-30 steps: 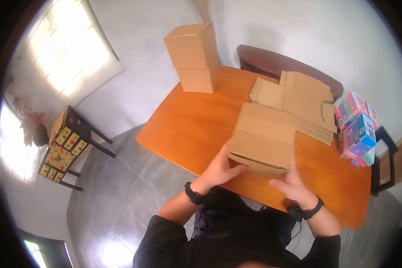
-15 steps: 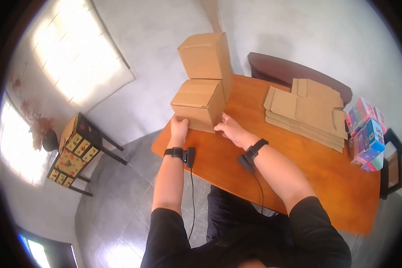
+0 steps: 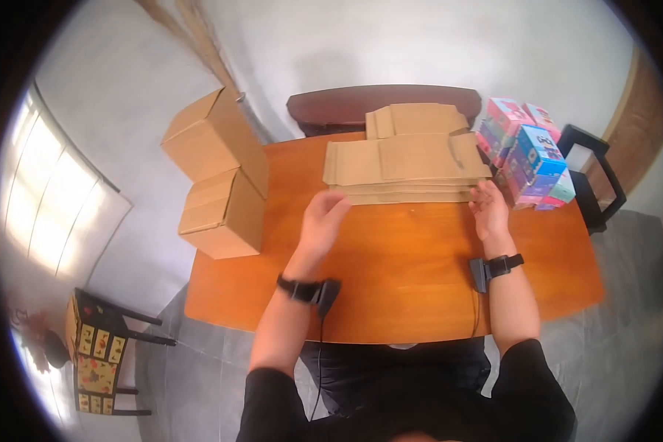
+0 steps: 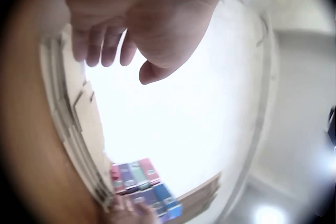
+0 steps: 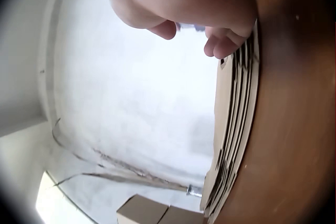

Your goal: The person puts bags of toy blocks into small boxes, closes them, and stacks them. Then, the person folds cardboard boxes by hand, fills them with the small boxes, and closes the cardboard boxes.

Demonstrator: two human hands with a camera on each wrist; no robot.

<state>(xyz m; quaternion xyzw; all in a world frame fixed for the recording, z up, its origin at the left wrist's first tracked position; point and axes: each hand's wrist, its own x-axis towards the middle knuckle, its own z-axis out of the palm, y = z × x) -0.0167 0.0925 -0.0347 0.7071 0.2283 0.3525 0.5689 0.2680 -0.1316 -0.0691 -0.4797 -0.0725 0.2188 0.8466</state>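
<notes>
A stack of flattened cardboard boxes (image 3: 412, 158) lies towards the far side of the table, its layered edges showing in both wrist views. My left hand (image 3: 323, 221) hovers in front of the stack's left end, holding nothing; its fingers (image 4: 110, 45) hang loosely bent. At the right end is my right hand (image 3: 490, 212), its fingertips (image 5: 224, 49) right by the stack's edge and nothing in its grasp. On the left of the table stands a folded cardboard box (image 3: 221, 214), in front of a taller cardboard stack (image 3: 212, 136).
Colourful small boxes (image 3: 527, 155) are piled right of the flat cardboard. Behind the wooden table (image 3: 398, 272) is a dark red chair back (image 3: 383, 103); a black chair (image 3: 597, 180) stands at the right. A patterned cabinet (image 3: 99, 353) stands on the floor at left.
The hands set the cardboard box down in front of the taller stack, let it go and moved right to the flat cardboard. The head view has turned right.
</notes>
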